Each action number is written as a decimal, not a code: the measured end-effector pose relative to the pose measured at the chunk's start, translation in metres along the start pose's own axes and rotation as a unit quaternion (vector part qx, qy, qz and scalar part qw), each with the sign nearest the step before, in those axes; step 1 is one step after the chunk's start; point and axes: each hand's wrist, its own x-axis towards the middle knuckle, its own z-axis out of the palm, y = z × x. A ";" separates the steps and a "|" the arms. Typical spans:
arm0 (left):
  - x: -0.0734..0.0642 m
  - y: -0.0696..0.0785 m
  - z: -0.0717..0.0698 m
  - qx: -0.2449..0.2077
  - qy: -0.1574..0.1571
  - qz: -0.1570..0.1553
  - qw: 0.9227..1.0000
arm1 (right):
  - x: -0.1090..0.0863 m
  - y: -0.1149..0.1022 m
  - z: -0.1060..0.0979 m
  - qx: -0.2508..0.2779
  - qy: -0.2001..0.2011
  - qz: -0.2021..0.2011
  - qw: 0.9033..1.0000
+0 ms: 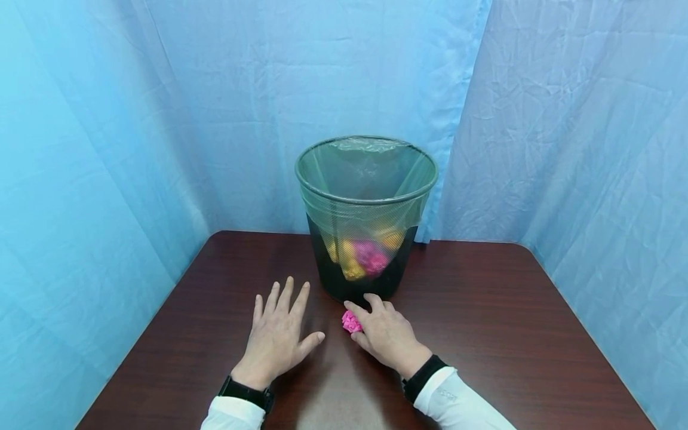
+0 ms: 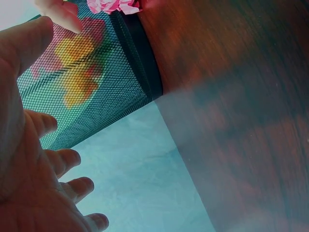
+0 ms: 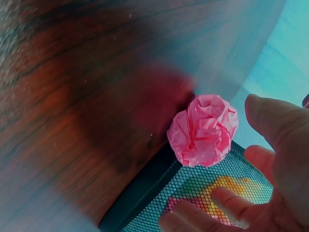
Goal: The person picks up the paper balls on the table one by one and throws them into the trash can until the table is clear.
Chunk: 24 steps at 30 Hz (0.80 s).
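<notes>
A crumpled pink paper ball lies on the table just in front of a mesh bin. My right hand reaches over it from the right, thumb and index finger spread on either side. From the right wrist, the paper ball shows whole, with the fingers and thumb of the right hand apart around its near side. To the left of the ball, my left hand is held flat with fingers spread, holding nothing. Its palm side and fingertips show in the left wrist view, beside the bin.
Yellow and pink crumpled paper shows through the bin's mesh. A greenish clear liner is folded over the bin's rim. The dark wooden table has light blue curtains behind it and along both sides.
</notes>
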 end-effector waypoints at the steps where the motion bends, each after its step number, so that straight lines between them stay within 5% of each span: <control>1: 0.000 0.000 0.000 -0.001 -0.001 0.000 1.000 | 0.001 -0.001 0.000 -0.001 -0.002 -0.001 1.000; 24: -0.001 -0.003 0.002 -0.008 -0.006 -0.001 1.000 | 0.003 -0.005 0.004 -0.016 -0.053 -0.010 0.998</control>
